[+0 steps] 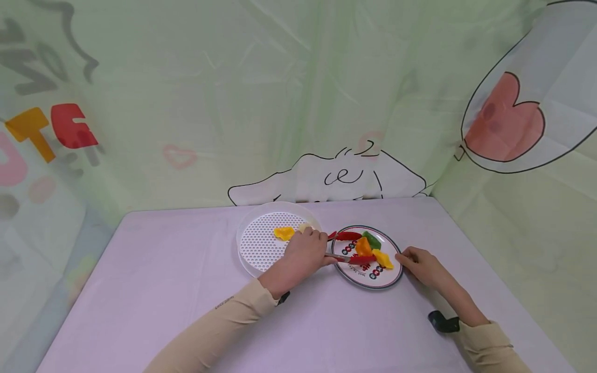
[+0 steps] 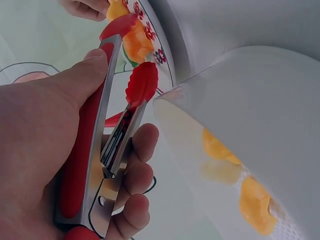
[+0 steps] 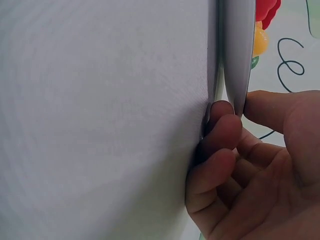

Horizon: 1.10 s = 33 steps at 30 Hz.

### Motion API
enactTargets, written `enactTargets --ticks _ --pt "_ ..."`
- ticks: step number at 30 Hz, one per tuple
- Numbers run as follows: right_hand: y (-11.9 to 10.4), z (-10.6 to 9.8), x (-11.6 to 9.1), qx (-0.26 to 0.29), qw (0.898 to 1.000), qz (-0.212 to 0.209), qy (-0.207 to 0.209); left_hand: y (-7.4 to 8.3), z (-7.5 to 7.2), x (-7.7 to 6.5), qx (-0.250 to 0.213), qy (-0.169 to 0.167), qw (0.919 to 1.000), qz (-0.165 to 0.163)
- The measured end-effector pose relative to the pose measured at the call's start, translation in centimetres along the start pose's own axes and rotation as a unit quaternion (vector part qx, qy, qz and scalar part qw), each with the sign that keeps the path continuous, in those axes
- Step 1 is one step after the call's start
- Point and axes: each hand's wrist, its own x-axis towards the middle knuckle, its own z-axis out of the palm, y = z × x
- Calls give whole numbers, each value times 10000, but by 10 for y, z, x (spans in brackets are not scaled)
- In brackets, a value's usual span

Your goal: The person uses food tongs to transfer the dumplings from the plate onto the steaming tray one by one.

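Note:
My left hand grips metal tongs with red handle grips and red scalloped tips. The tongs' arms are spread apart, their tips over the patterned round plate. Lying on that plate are an orange piece, a green piece and a yellow piece, all crinkled and food-like. One red tip overlaps the yellow piece's edge in the head view. On the plate's right side, my right hand pinches the rim, thumb above and fingers below.
A white round basket with a perforated base stands left of the plate. Inside it lie a yellow piece and a pale piece, partly behind my left hand. A light cloth covers the table; printed curtains hang behind.

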Motion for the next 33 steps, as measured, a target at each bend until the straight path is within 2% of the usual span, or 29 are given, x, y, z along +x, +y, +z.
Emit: enactTargets --ticks 22,25,33 --pt "-4 -2 -1 -14 10000 8 -40 -7 12 -2 111 204 9996 138" --pt "-3 -2 -1 5 10000 18 -46 -11 11 -4 -43 216 9996 170" --pt "-1 0 0 29 10000 38 -38 -22 4 -11 -793 192 9966 136"
